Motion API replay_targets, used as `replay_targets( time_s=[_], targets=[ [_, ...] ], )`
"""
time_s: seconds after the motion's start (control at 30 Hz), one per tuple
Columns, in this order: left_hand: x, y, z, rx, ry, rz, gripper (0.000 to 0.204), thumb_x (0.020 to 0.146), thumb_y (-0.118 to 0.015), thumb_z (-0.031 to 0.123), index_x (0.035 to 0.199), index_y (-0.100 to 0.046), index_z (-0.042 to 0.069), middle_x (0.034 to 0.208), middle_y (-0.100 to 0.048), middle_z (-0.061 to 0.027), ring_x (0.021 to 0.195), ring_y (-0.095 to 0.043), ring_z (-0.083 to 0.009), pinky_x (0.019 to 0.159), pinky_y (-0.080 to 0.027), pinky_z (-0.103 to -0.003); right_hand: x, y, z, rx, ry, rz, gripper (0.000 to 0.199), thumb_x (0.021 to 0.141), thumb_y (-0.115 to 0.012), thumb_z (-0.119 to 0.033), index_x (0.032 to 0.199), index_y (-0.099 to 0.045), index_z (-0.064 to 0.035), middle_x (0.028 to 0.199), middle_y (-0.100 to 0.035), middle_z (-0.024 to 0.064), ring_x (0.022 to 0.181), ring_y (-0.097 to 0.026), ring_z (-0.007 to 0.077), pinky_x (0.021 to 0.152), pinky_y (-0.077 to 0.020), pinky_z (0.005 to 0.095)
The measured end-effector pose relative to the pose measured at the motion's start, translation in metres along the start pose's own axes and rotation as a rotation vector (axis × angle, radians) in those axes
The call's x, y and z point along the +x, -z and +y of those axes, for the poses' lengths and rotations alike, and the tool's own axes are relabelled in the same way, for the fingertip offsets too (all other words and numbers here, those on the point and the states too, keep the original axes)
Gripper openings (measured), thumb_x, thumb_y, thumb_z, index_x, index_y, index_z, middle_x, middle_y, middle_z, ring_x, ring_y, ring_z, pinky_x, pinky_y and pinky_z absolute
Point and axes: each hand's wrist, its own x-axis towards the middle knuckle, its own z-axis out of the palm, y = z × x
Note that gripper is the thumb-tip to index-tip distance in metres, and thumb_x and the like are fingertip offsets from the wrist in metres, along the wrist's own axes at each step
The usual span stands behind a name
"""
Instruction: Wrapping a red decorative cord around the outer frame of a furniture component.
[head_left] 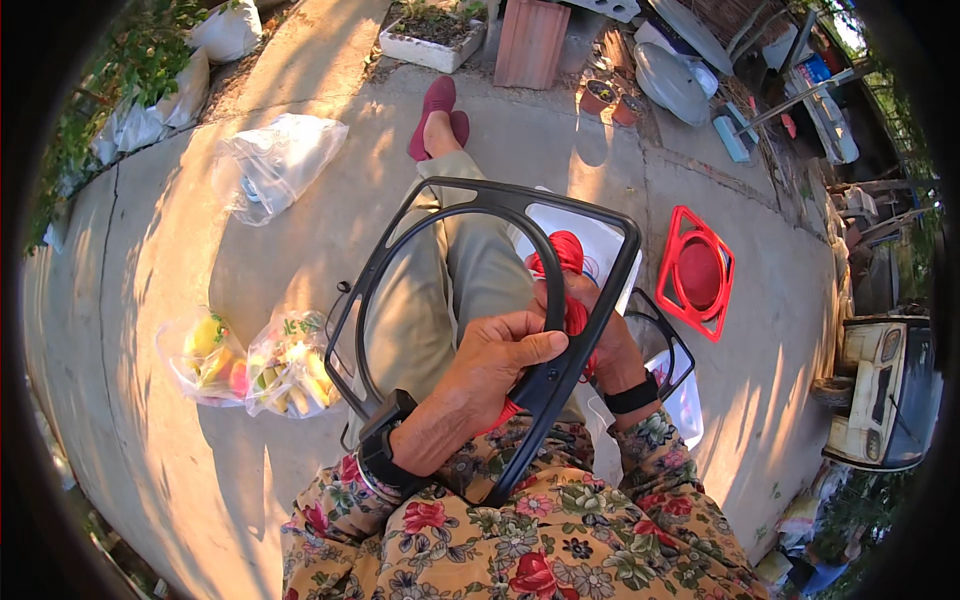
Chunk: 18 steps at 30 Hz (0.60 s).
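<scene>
Black frame (553,375) with a round central hole, held over the lap (410,330) — probably light and stiff, best taken by its rim. Left hand (495,352): grip clamped on the rim at 4 o'clock. Right hand (616,342), partly hidden: closed around red cord (566,250) at 2 o'clock — likely soft, apt to tangle.

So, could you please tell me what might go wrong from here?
The red cord bundle in the right hand might loosen, and its strands could snag on the black frame, whose bars cross in front of it in this view. Also, the left hand grips that frame at one side, so it could tilt if the grip eases.
</scene>
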Motion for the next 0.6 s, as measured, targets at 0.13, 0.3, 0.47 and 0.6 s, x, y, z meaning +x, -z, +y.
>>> replay_targets(
  time_s=[0.13,0.3,0.47,0.6],
  targets=[
    [0.003,0.001,0.0,0.027,0.047,-0.01,0.015,0.084,-0.071,0.008,0.096,-0.065,0.0,0.087,-0.069,-0.0061,0.073,-0.067,-0.0111,0.065,-0.056,-0.024,0.002,-0.011,-0.01,-0.039,0.024,-0.019,0.033,0.097,-0.049,-0.028,0.115,-0.049,-0.0004,0.07,-0.041,-0.0015,0.06,-0.039,0.0086,0.049,-0.0359,0.0221],
    [0.007,-0.004,0.002,0.017,0.053,-0.036,0.015,0.083,-0.071,0.006,0.095,-0.065,0.0,0.086,-0.068,-0.0058,0.073,-0.066,-0.0104,0.064,-0.054,-0.023,0.006,-0.011,-0.012,-0.057,0.044,0.003,0.024,0.095,-0.054,-0.028,0.096,-0.057,-0.004,0.067,-0.044,-0.0033,0.061,-0.044,0.0074,0.052,-0.0376,0.021],
    [0.012,0.0,0.002,0.0,0.086,-0.091,0.018,0.083,-0.071,0.009,0.096,-0.064,-0.001,0.09,-0.07,-0.0101,0.077,-0.068,-0.0141,0.069,-0.056,-0.026,0.01,0.0,-0.005,-0.051,0.001,-0.082,0.027,0.096,-0.055,-0.029,0.078,-0.049,-0.0095,0.068,-0.043,-0.0037,0.061,-0.043,0.0076,0.052,-0.0378,0.0218],
    [0.012,0.001,0.002,0.034,0.085,-0.097,0.02,0.083,-0.071,0.01,0.098,-0.063,-0.001,0.089,-0.069,-0.0114,0.077,-0.068,-0.0161,0.071,-0.056,-0.027,0.008,0.004,0.0,-0.069,0.032,-0.069,0.026,0.095,-0.056,-0.03,0.081,-0.05,-0.0096,0.068,-0.043,-0.0041,0.06,-0.043,0.0077,0.053,-0.0378,0.0219]
  ],
)
